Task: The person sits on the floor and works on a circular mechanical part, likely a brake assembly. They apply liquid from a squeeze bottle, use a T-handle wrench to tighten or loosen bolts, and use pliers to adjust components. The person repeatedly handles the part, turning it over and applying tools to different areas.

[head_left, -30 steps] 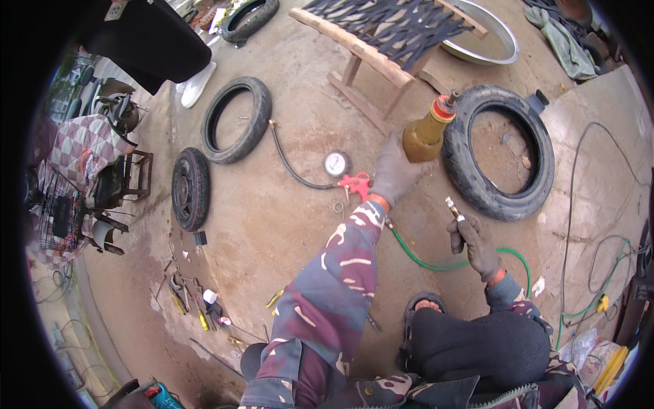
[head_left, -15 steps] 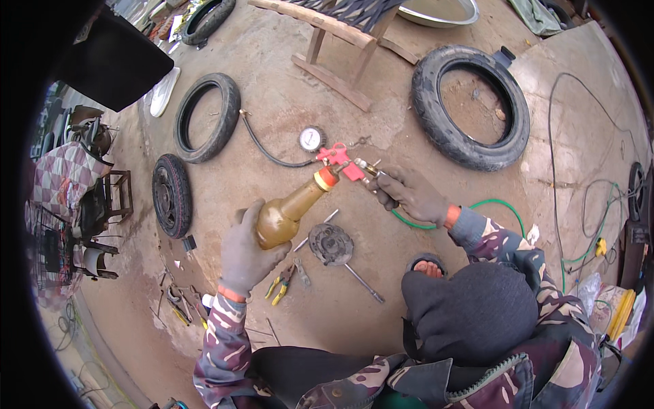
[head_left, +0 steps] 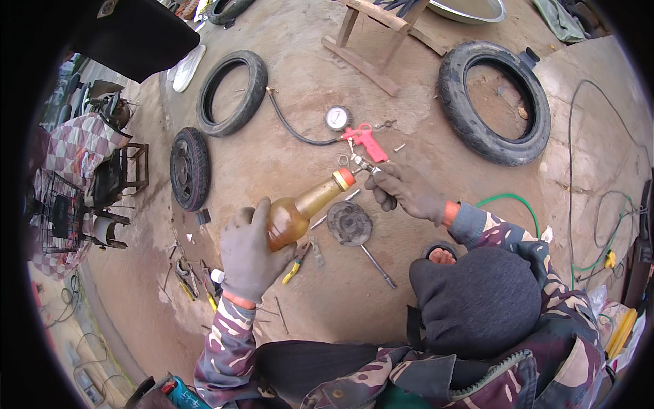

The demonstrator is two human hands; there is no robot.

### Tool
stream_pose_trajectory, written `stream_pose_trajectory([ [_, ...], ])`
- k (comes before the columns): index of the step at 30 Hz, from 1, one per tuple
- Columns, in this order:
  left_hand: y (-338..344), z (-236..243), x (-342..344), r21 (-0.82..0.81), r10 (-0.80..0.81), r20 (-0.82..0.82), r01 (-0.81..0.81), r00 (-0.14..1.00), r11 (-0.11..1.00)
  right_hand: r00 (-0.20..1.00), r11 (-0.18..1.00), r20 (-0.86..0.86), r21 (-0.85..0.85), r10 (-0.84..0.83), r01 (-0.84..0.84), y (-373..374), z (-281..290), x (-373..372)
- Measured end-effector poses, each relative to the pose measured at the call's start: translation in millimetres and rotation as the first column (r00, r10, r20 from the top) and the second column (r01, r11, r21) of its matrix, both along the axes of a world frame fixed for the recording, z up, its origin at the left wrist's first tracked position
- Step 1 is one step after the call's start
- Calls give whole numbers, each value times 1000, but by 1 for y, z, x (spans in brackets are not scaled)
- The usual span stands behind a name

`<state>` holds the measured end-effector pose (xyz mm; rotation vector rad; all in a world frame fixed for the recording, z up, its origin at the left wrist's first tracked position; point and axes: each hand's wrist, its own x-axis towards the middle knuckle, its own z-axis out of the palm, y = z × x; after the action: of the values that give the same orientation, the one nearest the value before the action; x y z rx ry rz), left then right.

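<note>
My left hand (head_left: 253,255), in a grey glove, is closed round the wide base of an amber-brown bottle (head_left: 293,219). The bottle tilts, its red-and-yellow neck pointing up and right. My gloved right hand (head_left: 409,191) is closed on a metal air hose fitting (head_left: 366,165), whose tip is close to the bottle's mouth; I cannot tell whether they touch. Just beyond, a red tyre inflator gun (head_left: 366,141) lies on the ground with its round gauge (head_left: 337,118) and short black hose (head_left: 289,129). Below the bottle neck lies a round dark metal part (head_left: 350,223).
Tyres lie around: a large one (head_left: 453,102) at right, a thinner one (head_left: 255,88) at left, and a wheel (head_left: 191,169). Pliers (head_left: 294,267) and several tools (head_left: 194,276) lie near my left arm. A green hose (head_left: 521,204) curves at right. A wooden stool (head_left: 361,58) stands ahead.
The whole view has shifted, so the ground things appear higher and further right. Both hands, still holding the bottle and the fitting, are now further from the inflator gun, and its handle shows fully.
</note>
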<state>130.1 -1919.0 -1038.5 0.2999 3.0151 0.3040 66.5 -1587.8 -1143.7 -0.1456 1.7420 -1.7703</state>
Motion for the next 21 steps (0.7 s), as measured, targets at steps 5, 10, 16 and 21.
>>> stream_pose_trajectory([
  [5,4,3,-3,-59,-22,-10,22,1000,998,999,1000,19,4,-26,26,3,-5,0],
  [10,9,5,-7,-100,-44,-17,42,999,994,1000,1000,23,-1,-21,21,7,-8,0],
  [16,12,6,-11,-130,-85,-48,78,995,988,1000,1000,-16,0,-10,10,12,-9,2],
  [21,12,8,-12,-136,-95,-60,86,994,987,1000,1000,24,2,-3,3,13,-11,2],
])
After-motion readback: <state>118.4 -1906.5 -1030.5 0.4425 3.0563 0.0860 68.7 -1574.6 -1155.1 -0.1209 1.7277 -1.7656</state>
